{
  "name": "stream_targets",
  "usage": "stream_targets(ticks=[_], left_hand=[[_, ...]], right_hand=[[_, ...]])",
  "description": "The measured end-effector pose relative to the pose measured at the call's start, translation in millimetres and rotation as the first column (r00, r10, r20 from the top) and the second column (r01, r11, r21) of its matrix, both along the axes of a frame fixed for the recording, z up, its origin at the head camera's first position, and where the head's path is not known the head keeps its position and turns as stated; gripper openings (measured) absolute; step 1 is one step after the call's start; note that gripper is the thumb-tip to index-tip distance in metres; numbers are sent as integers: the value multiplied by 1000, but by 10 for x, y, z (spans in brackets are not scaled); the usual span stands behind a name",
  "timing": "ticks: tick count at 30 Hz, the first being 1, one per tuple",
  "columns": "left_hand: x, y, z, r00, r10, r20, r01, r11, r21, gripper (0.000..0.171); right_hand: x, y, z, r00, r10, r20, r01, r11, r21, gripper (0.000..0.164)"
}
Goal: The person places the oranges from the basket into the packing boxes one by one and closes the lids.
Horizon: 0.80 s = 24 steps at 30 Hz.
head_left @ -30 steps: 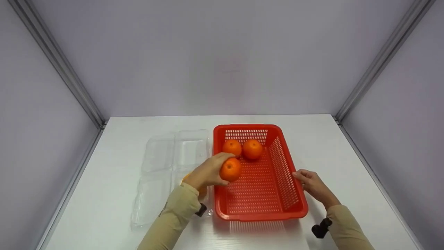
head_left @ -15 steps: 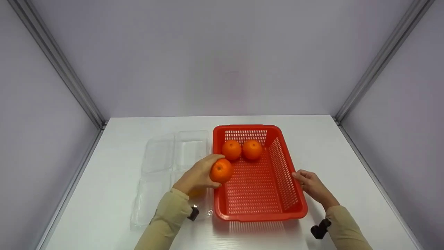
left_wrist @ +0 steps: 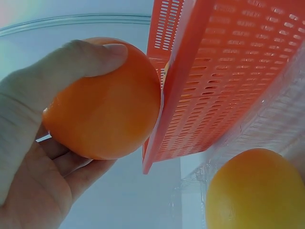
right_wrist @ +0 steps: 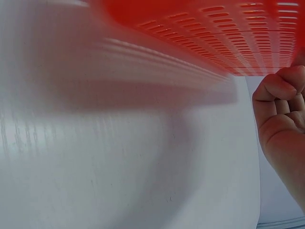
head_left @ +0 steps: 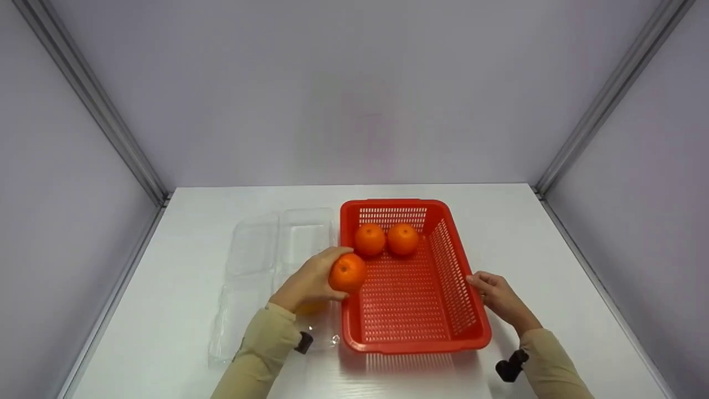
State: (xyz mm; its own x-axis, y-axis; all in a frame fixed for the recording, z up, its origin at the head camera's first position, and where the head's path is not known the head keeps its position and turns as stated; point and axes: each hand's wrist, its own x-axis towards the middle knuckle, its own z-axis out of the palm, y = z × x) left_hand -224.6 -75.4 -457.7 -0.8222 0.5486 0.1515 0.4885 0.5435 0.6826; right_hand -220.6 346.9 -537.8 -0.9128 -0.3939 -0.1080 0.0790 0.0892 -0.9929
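pale walls [head_left: 354, 94], white table [head_left: 520, 238]

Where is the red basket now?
In the head view, the red basket, gripped by the right hand at its right side, is right of the clear tray.

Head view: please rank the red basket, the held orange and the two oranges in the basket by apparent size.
Red basket
Held orange, perhaps because nearer
Left basket orange and right basket orange: alike, not ranked
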Motion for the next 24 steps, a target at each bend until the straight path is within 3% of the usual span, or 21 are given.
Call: stream_targets(ticks=[24], left_hand=[[30, -184, -61, 999, 22, -40, -20, 999, 37, 77]], right_hand=[[3, 0, -2, 1000, -4, 30, 5, 1000, -20, 24]])
